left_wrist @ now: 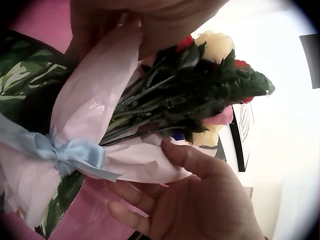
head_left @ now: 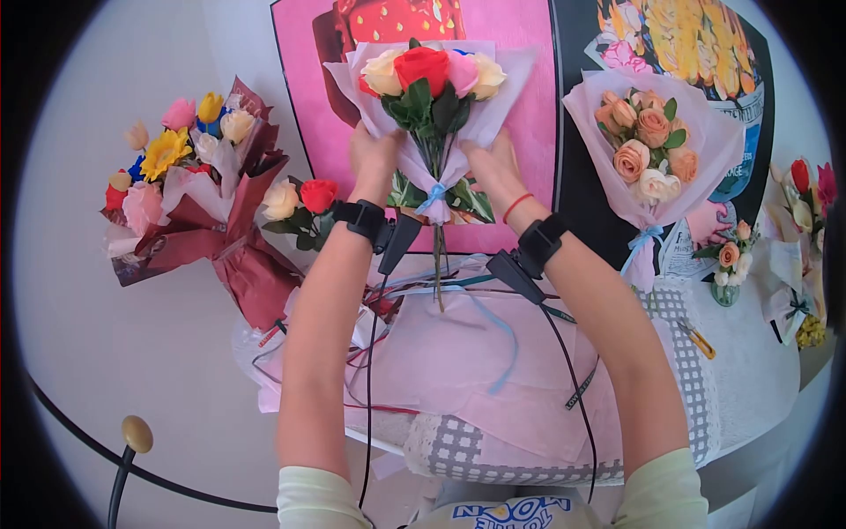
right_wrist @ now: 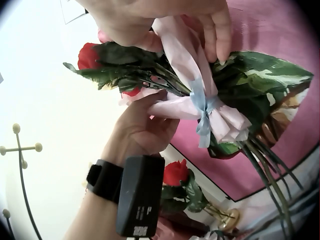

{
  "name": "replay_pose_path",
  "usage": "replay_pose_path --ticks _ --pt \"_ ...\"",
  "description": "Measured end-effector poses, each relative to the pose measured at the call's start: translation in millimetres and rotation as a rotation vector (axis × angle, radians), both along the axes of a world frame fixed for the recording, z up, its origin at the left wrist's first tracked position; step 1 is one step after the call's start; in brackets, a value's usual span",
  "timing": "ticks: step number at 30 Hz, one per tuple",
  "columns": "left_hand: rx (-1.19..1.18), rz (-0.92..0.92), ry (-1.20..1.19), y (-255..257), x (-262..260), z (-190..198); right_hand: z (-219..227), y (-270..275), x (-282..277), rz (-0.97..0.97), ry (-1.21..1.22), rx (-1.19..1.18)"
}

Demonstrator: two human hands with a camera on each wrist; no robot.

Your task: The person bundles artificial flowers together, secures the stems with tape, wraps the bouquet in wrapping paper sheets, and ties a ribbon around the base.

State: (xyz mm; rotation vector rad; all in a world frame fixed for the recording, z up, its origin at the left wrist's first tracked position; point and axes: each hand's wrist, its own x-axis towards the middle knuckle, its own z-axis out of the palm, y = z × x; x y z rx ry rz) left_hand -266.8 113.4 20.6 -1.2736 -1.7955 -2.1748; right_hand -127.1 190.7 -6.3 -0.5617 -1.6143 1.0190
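Observation:
A bouquet of red, cream and pink roses (head_left: 421, 70) stands upright in pale pink wrapping paper (head_left: 511, 79), tied with a light blue ribbon bow (head_left: 434, 196). My left hand (head_left: 374, 163) pinches the left fold of the paper above the bow, thumb in front. Opposite it, my right hand (head_left: 493, 167) pinches the right fold, its thumb on the paper (left_wrist: 145, 162) and its fingers partly behind. Between the two folds, green stems and leaves (left_wrist: 165, 95) show. Bare stem ends (right_wrist: 270, 180) hang out below the bow.
A maroon-wrapped bouquet (head_left: 251, 273) leans at left; a peach rose bouquet (head_left: 652, 145) stands at right. Pink paper sheets (head_left: 449, 353), ribbons (head_left: 498, 335) and a yellow utility knife (head_left: 696, 339) lie on the table. Camera cables (head_left: 368, 397) hang by both forearms.

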Motion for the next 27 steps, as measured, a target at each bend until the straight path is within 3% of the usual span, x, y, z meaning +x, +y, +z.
replay_pose_path --ticks 4,6,9,11,12,13,15,20,22,23,25,27 --pt "0.027 0.183 0.116 11 -7 -11 0 10 0 -0.020 -0.113 -0.005" --pt "0.093 0.104 -0.038 12 -4 -13 0 9 2 -0.144 -0.116 0.006" --pt "0.152 0.040 -0.219 10 2 -8 9 12 4 -0.160 0.013 0.130" --pt "0.167 0.063 -0.198 2 4 0 19 13 9 -0.200 -0.046 0.095" --pt "0.142 -0.018 -0.179 -2 1 3 22 14 11 -0.237 -0.106 0.060" --pt "0.119 -0.099 -0.160 -4 -1 5 23 17 11 -0.237 -0.105 0.061" --pt "0.127 -0.080 -0.152 -3 -4 3 25 21 8 -0.304 -0.018 0.114" --pt "0.179 -0.063 -0.105 8 -12 -7 14 42 -1 -0.193 0.107 0.082" --pt "0.145 0.200 -0.022 4 -3 -4 15 40 0 -0.118 0.172 0.064" --pt "0.146 0.201 -0.021 0 1 -5 14 39 2 -0.066 0.193 0.057" --pt "0.327 0.526 0.362 -18 18 -7 14 35 4 -0.015 0.218 0.047" --pt "0.298 0.524 0.427 -29 29 -9 11 32 3 0.030 0.258 0.072"
